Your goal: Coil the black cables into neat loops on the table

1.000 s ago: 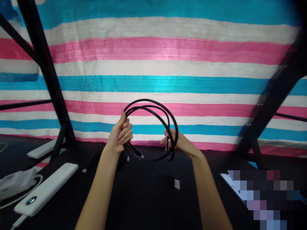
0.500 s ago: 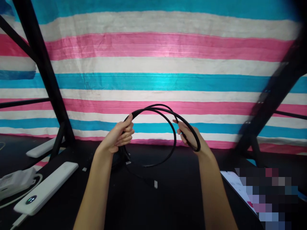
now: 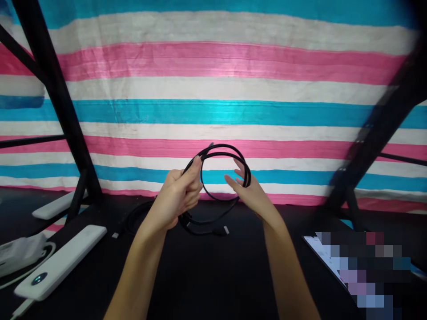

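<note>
A black cable [image 3: 224, 146] is gathered in several round loops held up above the dark table. My left hand [image 3: 183, 191] is closed around the left side of the loops, thumb on top. On the other side, my right hand [image 3: 247, 189] has its fingers spread and passes through the loops, with the cable lying across it near the base of the thumb. Below the loops hangs a plug [image 3: 220, 231] with a pale metal tip. Part of the cable is hidden behind my left hand.
Another black coiled cable [image 3: 133, 218] lies left of my left forearm. Farther left are a white power bank [image 3: 63, 262] and a white adapter [image 3: 23, 253] with its cord. A phone [image 3: 322, 255] lies right. Black frame posts flank a striped sheet [image 3: 213, 89].
My hands have come closer together and the loops have become smaller. My right hand has moved left and its fingers have spread. The hanging plug has risen slightly.
</note>
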A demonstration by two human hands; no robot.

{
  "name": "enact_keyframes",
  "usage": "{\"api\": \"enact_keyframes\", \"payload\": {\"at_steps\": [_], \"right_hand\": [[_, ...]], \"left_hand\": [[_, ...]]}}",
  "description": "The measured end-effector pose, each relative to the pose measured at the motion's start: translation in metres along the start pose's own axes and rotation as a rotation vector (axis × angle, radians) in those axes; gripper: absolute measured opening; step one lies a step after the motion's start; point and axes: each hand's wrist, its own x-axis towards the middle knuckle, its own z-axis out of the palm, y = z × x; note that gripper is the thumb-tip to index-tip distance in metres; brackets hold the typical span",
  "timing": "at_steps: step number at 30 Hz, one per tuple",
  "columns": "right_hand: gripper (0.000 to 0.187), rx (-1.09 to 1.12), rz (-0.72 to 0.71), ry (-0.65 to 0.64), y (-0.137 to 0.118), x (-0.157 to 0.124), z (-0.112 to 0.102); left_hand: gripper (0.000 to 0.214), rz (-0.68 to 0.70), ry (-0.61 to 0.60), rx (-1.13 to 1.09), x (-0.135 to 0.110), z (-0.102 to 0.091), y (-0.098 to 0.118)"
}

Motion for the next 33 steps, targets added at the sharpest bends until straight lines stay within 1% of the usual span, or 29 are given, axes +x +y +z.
{"api": "enact_keyframes", "payload": {"at_steps": [2,4,6,8,10,11,12,15,17,19,20,21,22,23,24,25,27,28,29,30,31,33], "right_hand": [[0.073,0.167,0.110,-0.057,0.012,0.009,0.004],[0.070,0.344,0.164,-0.180,0.019,0.015,0.009],[0.066,0.480,0.126,-0.276,0.020,0.016,0.013],[0.060,0.581,0.041,-0.352,0.015,0.014,0.016],[0.053,0.662,-0.035,-0.418,0.006,0.010,0.016],[0.051,0.693,-0.054,-0.452,0.000,0.007,0.016],[0.050,0.715,-0.057,-0.484,-0.005,0.004,0.014],[0.051,0.741,0.008,-0.597,-0.017,-0.005,0.006],[0.051,0.778,0.053,-0.670,-0.021,-0.010,0.001],[0.054,0.834,0.070,-0.730,-0.019,-0.014,-0.001],[0.057,0.866,0.070,-0.766,-0.016,-0.016,-0.001],[0.061,0.899,0.066,-0.810,-0.012,-0.017,0.000],[0.065,0.936,0.061,-0.862,-0.008,-0.017,0.001],[0.069,0.987,0.046,-0.923,-0.004,-0.018,0.003],[0.073,1.052,0.021,-0.989,-0.001,-0.018,0.006],[0.075,1.119,-0.009,-1.051,0.001,-0.019,0.008],[0.075,1.208,-0.062,-1.140,0.001,-0.019,0.010],[0.073,1.208,-0.070,-1.146,-0.001,-0.018,0.009],[0.070,1.171,-0.055,-1.111,-0.004,-0.017,0.008],[0.065,1.101,-0.023,-1.030,-0.008,-0.015,0.005],[0.059,1.005,0.013,-0.901,-0.011,-0.013,0.003],[0.045,0.755,0.059,-0.547,-0.016,-0.007,-0.002]], "left_hand": [[0.060,-0.056,-0.073,-0.065,-0.002,0.000,0.001],[0.061,-0.117,-0.148,-0.134,0.000,-0.005,0.000],[0.062,-0.166,-0.219,-0.200,0.005,-0.014,-0.001],[0.062,-0.195,-0.270,-0.244,0.010,-0.023,-0.003],[0.061,-0.191,-0.277,-0.242,0.013,-0.030,-0.005],[0.061,-0.166,-0.247,-0.211,0.015,-0.032,-0.005],[0.060,-0.123,-0.190,-0.160,0.016,-0.033,-0.006],[0.052,0.093,0.067,0.084,0.021,-0.035,-0.012],[0.041,0.224,0.198,0.225,0.028,-0.035,-0.021],[0.027,0.292,0.256,0.278,0.038,-0.036,-0.032],[0.020,0.309,0.270,0.264,0.042,-0.036,-0.038],[0.020,0.317,0.272,0.228,0.046,-0.036,-0.044],[0.031,0.314,0.253,0.173,0.049,-0.035,-0.050],[0.045,0.291,0.206,0.107,0.052,-0.034,-0.056],[0.055,0.243,0.134,0.037,0.053,-0.034,-0.061],[0.061,0.177,0.046,-0.027,0.054,-0.033,-0.065],[0.060,0.047,-0.101,-0.111,0.055,-0.032,-0.070],[0.057,0.009,-0.131,-0.131,0.055,-0.033,-0.071],[0.056,-0.008,-0.130,-0.136,0.055,-0.035,-0.070],[0.056,-0.009,-0.109,-0.128,0.055,-0.037,-0.069],[0.058,-0.003,-0.079,-0.109,0.055,-0.039,-0.067],[0.066,0.023,-0.028,-0.049,0.054,-0.044,-0.060]]}}
